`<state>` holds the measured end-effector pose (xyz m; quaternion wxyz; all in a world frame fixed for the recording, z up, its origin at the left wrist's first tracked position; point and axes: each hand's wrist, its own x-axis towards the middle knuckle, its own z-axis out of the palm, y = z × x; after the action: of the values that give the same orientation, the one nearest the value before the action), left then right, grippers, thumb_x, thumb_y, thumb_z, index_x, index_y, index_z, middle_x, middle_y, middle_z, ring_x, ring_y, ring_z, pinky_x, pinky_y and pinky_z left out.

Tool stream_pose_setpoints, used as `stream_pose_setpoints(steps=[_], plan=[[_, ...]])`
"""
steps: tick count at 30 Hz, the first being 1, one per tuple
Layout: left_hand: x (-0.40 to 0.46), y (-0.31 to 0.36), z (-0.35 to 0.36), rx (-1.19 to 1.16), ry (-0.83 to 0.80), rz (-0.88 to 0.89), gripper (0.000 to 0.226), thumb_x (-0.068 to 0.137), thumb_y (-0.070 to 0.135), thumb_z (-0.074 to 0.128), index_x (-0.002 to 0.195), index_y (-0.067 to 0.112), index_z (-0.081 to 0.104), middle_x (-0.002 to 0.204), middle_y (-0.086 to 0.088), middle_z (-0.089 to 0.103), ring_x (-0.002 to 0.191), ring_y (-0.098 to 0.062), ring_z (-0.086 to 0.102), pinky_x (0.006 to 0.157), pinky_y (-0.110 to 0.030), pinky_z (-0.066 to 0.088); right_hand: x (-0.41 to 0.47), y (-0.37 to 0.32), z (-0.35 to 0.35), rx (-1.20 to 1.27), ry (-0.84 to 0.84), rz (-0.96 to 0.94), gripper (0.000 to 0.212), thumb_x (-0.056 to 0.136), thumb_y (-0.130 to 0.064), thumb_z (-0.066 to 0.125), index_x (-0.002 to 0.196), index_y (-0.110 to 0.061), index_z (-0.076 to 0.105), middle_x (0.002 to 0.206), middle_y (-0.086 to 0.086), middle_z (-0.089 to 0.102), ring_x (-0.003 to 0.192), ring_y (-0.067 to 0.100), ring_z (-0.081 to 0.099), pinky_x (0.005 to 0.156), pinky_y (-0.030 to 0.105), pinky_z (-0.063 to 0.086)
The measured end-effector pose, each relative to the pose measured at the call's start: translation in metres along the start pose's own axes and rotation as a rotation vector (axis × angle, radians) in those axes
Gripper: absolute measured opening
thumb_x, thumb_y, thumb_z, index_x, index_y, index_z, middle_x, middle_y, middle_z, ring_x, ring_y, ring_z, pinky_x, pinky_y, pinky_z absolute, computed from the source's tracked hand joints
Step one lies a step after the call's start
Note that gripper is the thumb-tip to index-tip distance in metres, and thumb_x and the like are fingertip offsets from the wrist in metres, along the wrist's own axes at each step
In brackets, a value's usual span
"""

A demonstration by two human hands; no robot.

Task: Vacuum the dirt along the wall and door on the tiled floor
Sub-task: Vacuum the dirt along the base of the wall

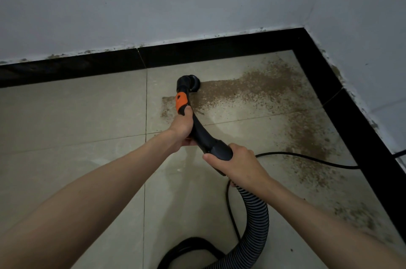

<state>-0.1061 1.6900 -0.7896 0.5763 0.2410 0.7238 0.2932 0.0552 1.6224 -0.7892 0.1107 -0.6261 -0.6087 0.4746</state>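
Black vacuum handle (198,123) with orange band, nozzle (190,82) on brown dirt (259,88). Left hand (181,127), right hand (238,162) fingers clamped round handle. Ribbed hose (256,220) cut off below.

Black power cord (307,157) snakes across my tiles from the right edge of the frame, then runs down to a dark coil (193,246) bunched at the bottom center.

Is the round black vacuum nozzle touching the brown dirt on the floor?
Touching. In the head view, the round black vacuum nozzle sits on the beige tiled floor at the left edge of the brown dirt patch, with no gap.
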Motion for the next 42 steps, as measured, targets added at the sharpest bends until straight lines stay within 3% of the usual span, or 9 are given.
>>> stream_pose_setpoints(steps=[6, 9, 15, 22, 27, 33, 38, 42], plan=[[0.002, 0.004, 0.020, 0.042, -0.039, 0.000, 0.056, 0.100, 0.048, 0.025, 0.133, 0.005, 0.037, 0.114, -0.015, 0.057, 0.087, -0.024, 0.059, 0.053, -0.031, 0.050, -0.003, 0.014, -0.008, 0.074, 0.039, 0.031, 0.068, 0.053, -0.081, 0.056, 0.086, -0.022, 0.057, 0.079, -0.001, 0.066, 0.059, 0.017, 0.064, 0.063, 0.039, 0.059], [0.002, 0.007, 0.033, 0.065, -0.060, 0.009, 0.053, 0.101, 0.047, 0.024, 0.130, 0.006, 0.039, 0.108, -0.013, 0.057, 0.082, -0.022, 0.059, 0.053, -0.031, 0.050, -0.004, 0.022, -0.013, 0.115, 0.057, 0.049, 0.068, 0.052, -0.080, 0.057, 0.086, -0.021, 0.058, 0.074, -0.001, 0.066, 0.048, 0.012, 0.062, 0.055, 0.035, 0.056], [0.004, 0.010, 0.058, 0.106, -0.085, 0.021, 0.052, 0.100, 0.047, 0.025, 0.130, 0.007, 0.038, 0.106, -0.012, 0.058, 0.084, -0.022, 0.059, 0.054, -0.031, 0.051, -0.003, 0.041, -0.023, 0.127, 0.102, 0.084, 0.064, 0.054, -0.079, 0.059, 0.086, -0.023, 0.059, 0.073, -0.002, 0.067, 0.047, 0.012, 0.063, 0.056, 0.038, 0.059], [0.015, 0.014, 0.084, 0.150, -0.110, 0.057, 0.053, 0.100, 0.050, 0.025, 0.131, 0.008, 0.037, 0.098, -0.008, 0.057, 0.077, -0.017, 0.059, 0.043, -0.025, 0.048, 0.001, 0.057, -0.032, 0.183, 0.143, 0.105, 0.062, 0.055, -0.076, 0.060, 0.084, -0.022, 0.057, 0.070, -0.001, 0.065, 0.041, 0.012, 0.061, 0.043, 0.028, 0.051], [0.026, 0.016, 0.097, 0.181, -0.123, 0.091, 0.055, 0.099, 0.051, 0.025, 0.131, 0.008, 0.037, 0.095, -0.005, 0.056, 0.077, -0.016, 0.058, 0.041, -0.023, 0.047, 0.009, 0.065, -0.035, 0.205, 0.138, 0.120, 0.061, 0.057, -0.076, 0.060, 0.086, -0.023, 0.056, 0.073, 0.001, 0.064, 0.042, 0.011, 0.060, 0.043, 0.028, 0.051], [0.044, 0.030, 0.108, 0.202, -0.100, 0.139, 0.055, 0.100, 0.050, 0.024, 0.133, 0.009, 0.035, 0.088, -0.003, 0.054, 0.073, -0.014, 0.056, 0.044, -0.024, 0.044, 0.033, 0.066, -0.042, 0.221, 0.169, 0.136, 0.052, 0.066, -0.068, 0.067, 0.087, -0.021, 0.058, 0.075, 0.003, 0.067, 0.046, 0.012, 0.063, 0.049, 0.037, 0.059], [0.059, 0.052, 0.122, 0.218, -0.089, 0.154, 0.053, 0.099, 0.051, 0.026, 0.127, 0.009, 0.040, 0.084, -0.003, 0.053, 0.070, -0.015, 0.054, 0.042, -0.025, 0.041, 0.055, 0.063, -0.053, 0.253, 0.229, 0.135, 0.042, 0.073, -0.060, 0.072, 0.081, -0.021, 0.058, 0.068, -0.002, 0.064, 0.041, 0.010, 0.061, 0.042, 0.026, 0.053], [0.071, 0.062, 0.127, 0.232, -0.090, 0.159, 0.052, 0.099, 0.052, 0.026, 0.124, 0.008, 0.039, 0.085, -0.003, 0.052, 0.072, -0.017, 0.054, 0.049, -0.028, 0.043, 0.067, 0.059, -0.055, 0.260, 0.238, 0.127, 0.041, 0.076, -0.059, 0.072, 0.080, -0.020, 0.060, 0.069, -0.003, 0.064, 0.048, 0.009, 0.062, 0.054, 0.039, 0.060]])
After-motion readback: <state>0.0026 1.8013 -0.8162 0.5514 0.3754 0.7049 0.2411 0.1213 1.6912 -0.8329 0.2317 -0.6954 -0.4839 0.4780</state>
